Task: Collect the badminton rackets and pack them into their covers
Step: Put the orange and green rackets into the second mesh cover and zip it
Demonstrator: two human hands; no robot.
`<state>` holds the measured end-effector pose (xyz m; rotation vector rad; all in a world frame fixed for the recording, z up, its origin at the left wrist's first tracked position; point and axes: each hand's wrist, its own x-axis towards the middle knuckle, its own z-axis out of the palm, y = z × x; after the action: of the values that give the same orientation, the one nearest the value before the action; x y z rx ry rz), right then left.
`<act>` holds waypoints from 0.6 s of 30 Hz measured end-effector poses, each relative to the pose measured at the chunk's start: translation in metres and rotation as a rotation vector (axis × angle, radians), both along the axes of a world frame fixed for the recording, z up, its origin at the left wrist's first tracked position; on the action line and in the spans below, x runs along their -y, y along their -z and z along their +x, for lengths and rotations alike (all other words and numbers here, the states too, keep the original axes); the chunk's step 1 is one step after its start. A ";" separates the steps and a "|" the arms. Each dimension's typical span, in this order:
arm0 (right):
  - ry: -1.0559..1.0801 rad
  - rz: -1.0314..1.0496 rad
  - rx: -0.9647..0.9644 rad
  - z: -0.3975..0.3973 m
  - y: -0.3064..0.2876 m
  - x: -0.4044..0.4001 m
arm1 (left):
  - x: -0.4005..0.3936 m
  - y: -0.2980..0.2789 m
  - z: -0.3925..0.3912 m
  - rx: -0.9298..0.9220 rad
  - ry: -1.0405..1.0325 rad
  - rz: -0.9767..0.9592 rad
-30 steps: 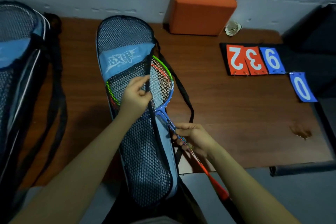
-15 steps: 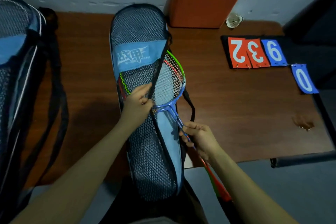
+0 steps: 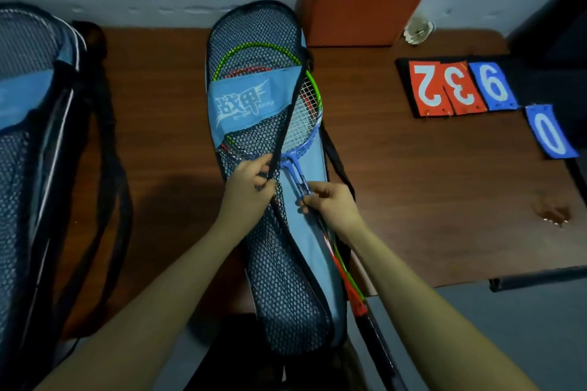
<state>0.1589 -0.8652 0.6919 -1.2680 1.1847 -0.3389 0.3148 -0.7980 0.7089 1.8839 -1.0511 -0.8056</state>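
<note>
Orange block (image 3: 365, 0) behind racket cover (image 3: 279, 279)

The rackets (image 3: 303, 124) now sit much deeper in the cover (image 3: 279, 263) than a second ago; their green rim reaches up past the cover's blue logo band (image 3: 251, 101) (earlier it stopped below it); the right hand (image 3: 333, 205) has slid up the shafts to pinch them near the throat; the left hand (image 3: 251, 187) grips the cover's black edge lower down.
</note>
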 end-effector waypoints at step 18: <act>-0.420 -0.788 -0.367 -0.068 0.004 -0.022 | -0.050 0.021 -0.062 0.306 0.320 0.047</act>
<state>0.0912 -0.8430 0.6881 -2.3004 1.0746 -0.2712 0.2532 -0.7482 0.6877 1.9466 -1.5651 -0.7357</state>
